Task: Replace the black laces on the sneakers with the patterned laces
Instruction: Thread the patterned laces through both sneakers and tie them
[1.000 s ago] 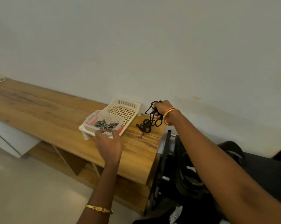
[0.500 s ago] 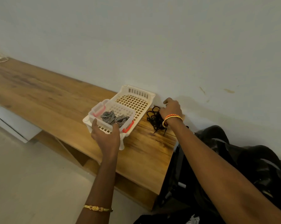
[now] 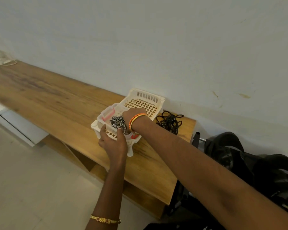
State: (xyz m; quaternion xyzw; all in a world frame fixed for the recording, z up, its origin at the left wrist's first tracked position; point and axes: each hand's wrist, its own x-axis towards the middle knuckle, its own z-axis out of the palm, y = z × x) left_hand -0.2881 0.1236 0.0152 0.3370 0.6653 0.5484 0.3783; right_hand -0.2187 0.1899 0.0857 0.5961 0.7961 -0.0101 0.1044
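The black-and-white patterned laces (image 3: 116, 122) lie bunched in a small clear container with red clips (image 3: 106, 113), which sits inside the white plastic basket (image 3: 145, 95) on the wooden bench. My right hand (image 3: 131, 114) reaches down into that container, and its fingers curl onto the patterned laces. The near rim of the basket is gripped by my left hand (image 3: 113, 141), thumb on one side and fingers over the edge. A tangle of black laces (image 3: 170, 121) lies loose on the bench just right of the basket, apart from both hands.
The wooden bench (image 3: 57, 100) runs along a white wall, and its right end is near the black laces. Black bags (image 3: 249, 171) and a metal frame (image 3: 197, 138) stand right of the bench. White cables (image 3: 7, 62) lie at the far left end.
My right hand has let go of the black laces, which now lie on the bench, and has moved left into the basket onto the patterned laces. My left hand stays on the basket rim.
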